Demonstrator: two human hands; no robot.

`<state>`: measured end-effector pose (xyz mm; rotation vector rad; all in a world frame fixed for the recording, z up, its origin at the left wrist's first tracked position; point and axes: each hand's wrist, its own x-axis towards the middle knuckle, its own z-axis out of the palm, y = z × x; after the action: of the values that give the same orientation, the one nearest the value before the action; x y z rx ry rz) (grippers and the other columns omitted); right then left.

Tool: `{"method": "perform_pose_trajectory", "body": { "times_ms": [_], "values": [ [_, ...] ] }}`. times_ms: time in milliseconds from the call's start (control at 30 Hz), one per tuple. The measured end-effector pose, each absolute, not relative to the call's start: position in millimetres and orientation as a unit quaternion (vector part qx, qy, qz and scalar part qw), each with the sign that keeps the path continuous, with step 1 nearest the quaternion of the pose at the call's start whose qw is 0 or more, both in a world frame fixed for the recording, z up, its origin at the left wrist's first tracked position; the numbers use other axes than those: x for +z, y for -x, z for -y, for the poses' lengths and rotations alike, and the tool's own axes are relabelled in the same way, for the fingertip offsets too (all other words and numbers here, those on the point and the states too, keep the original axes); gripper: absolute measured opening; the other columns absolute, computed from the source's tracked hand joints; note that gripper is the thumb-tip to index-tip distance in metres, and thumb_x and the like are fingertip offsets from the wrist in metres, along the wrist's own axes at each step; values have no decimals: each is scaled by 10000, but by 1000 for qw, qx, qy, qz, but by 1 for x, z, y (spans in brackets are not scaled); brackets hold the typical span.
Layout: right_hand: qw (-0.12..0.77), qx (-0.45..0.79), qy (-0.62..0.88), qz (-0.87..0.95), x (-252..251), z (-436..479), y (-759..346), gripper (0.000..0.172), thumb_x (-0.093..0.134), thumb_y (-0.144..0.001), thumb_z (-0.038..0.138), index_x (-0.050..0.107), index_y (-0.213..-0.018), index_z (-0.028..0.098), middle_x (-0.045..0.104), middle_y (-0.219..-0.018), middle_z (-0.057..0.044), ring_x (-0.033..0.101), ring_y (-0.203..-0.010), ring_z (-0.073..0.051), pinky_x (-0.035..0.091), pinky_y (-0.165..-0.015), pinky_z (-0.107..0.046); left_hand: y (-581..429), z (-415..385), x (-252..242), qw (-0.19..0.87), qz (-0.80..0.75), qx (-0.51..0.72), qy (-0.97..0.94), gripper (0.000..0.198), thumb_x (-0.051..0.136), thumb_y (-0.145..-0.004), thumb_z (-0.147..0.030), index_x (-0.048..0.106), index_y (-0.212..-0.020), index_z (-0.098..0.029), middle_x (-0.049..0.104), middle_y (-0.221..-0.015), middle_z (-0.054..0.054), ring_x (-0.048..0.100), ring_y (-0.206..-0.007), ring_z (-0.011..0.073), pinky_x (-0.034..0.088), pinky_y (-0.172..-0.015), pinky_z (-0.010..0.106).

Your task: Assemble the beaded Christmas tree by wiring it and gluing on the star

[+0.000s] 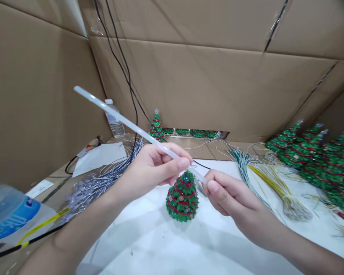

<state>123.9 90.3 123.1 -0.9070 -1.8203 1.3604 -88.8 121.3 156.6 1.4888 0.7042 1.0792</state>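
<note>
A long translucent white glue stick point(123, 121) slants across the middle of the view, its far end up at the left. My left hand point(163, 164) pinches it partway along between thumb and fingers. At its lower end my right hand point(220, 191) is closed with thumb and fingertips around the tip. Directly below and behind the stick, a small green Christmas tree figurine point(182, 200) with red garland stands upright on the white work surface point(149, 244). Part of its top is hidden by the stick and hands.
Bundled wires lie left point(103, 191) and right, including a yellow bundle point(269, 183). Several tree figurines point(318, 160) crowd the right side; another tree point(156, 128) stands at the back. A water bottle point(114, 120), a large jug point(14, 214) and hanging black cables point(129, 76) are at left. Cardboard walls point(189, 84) enclose everything.
</note>
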Motion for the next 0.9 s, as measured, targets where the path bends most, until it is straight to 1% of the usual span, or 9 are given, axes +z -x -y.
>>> {"method": "perform_pose_trajectory", "body": {
  "times_ms": [67,100,200,433,567,700,767,833,900],
  "values": [
    [338,532,343,697,121,-90,-121,439,399,-991,560,440,-772,182,318,-638,52,256,-561,-66,220,-487,-220,90,-121,158,578,-282,460,-612,289,782,-794,-412,692,-726,-146,499,-448,-52,355,-383,25,233,-361,119],
    [336,537,342,694,119,-90,-121,437,400,-991,560,437,-775,182,314,-636,54,250,-557,-65,214,-485,-220,91,-122,160,584,-276,468,-603,291,785,-794,-406,692,-709,-144,516,-449,-45,352,-371,21,225,-353,120],
    [331,555,342,683,115,-90,-128,431,393,-994,559,436,-788,182,293,-616,64,229,-539,-62,195,-477,-223,97,-125,164,595,-275,491,-574,260,819,-762,-386,717,-727,-150,556,-457,-37,365,-348,14,236,-340,111],
    [332,538,373,679,104,-87,-154,439,387,-994,556,429,-762,185,298,-609,58,234,-537,-67,197,-487,-227,115,-137,172,568,-303,558,-524,213,862,-686,-315,719,-689,-157,531,-425,-50,340,-320,1,237,-305,94],
    [331,530,406,666,101,-86,-164,450,410,-976,576,424,-748,189,293,-607,56,231,-537,-72,194,-489,-230,127,-148,176,549,-300,610,-487,134,814,-744,-241,721,-705,-154,514,-449,-55,331,-333,-2,204,-293,95],
    [338,524,417,661,96,-85,-174,460,411,-971,583,416,-728,192,285,-592,57,221,-525,-75,188,-481,-233,138,-160,184,519,-322,671,-421,199,756,-829,-220,671,-666,-144,476,-449,-68,282,-375,-4,167,-315,116],
    [343,518,423,659,92,-85,-180,456,408,-976,570,419,-723,192,290,-593,55,224,-524,-75,189,-480,-233,143,-165,186,510,-332,694,-385,216,793,-813,-239,639,-685,-157,480,-482,-94,286,-429,-12,173,-362,117],
    [344,510,439,655,88,-86,-185,453,410,-979,562,424,-721,190,305,-603,50,237,-530,-75,194,-485,-233,148,-170,184,505,-350,698,-366,271,806,-808,-327,609,-697,-178,470,-487,-120,292,-461,-9,183,-398,126],
    [341,507,457,647,84,-88,-190,456,413,-975,569,429,-724,189,309,-608,48,239,-535,-76,195,-487,-233,149,-176,178,499,-377,688,-367,397,719,-864,-451,553,-625,-182,399,-410,-110,262,-421,20,174,-388,169]
  ]
}}
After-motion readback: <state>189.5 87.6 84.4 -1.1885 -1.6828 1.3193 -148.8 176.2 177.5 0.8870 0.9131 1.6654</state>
